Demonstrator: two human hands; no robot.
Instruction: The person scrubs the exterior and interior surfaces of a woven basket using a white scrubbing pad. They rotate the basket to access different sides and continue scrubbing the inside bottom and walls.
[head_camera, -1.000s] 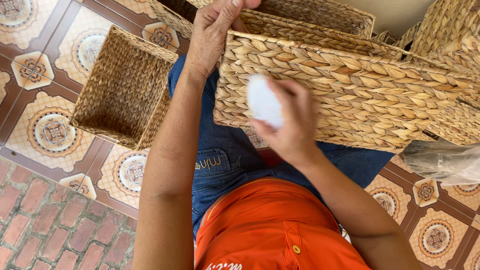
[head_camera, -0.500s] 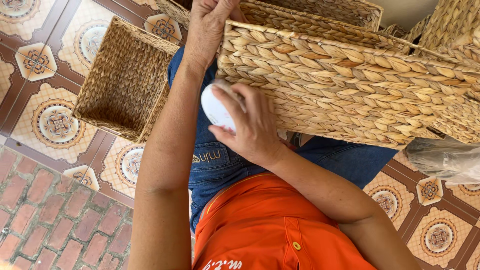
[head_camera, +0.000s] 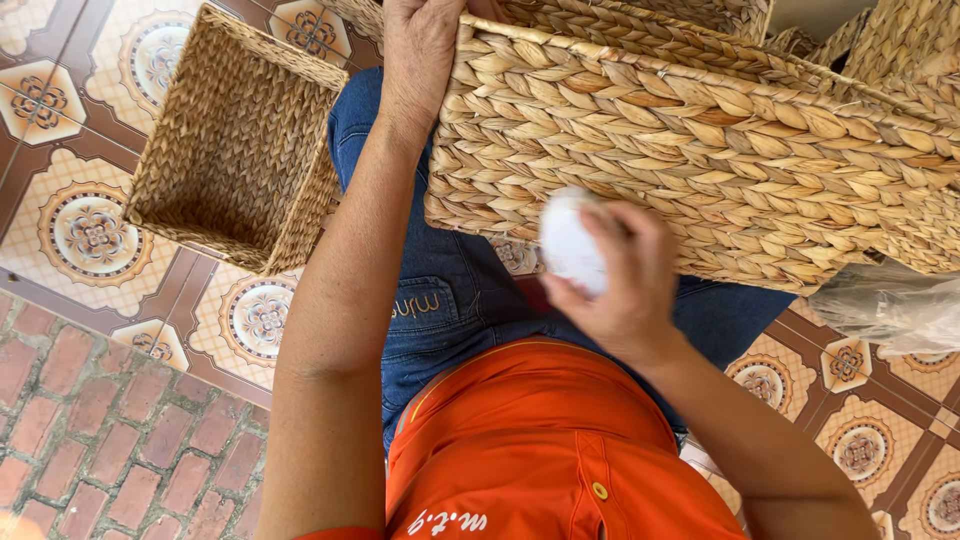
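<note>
The step in hand looks like rubbing the side of the large rectangular woven straw basket (head_camera: 700, 160), which rests tilted across the person's lap. The left hand (head_camera: 425, 50) clamps its top corner, fingers curled over the rim. The right hand (head_camera: 620, 280) has its fingers wrapped around a rounded white pad (head_camera: 568, 240) pressed against the basket's lower wall. A firm, steady grip seems needed. A smaller square woven basket (head_camera: 235, 150) sits on the patterned tile floor (head_camera: 70, 120) just beside.
</note>
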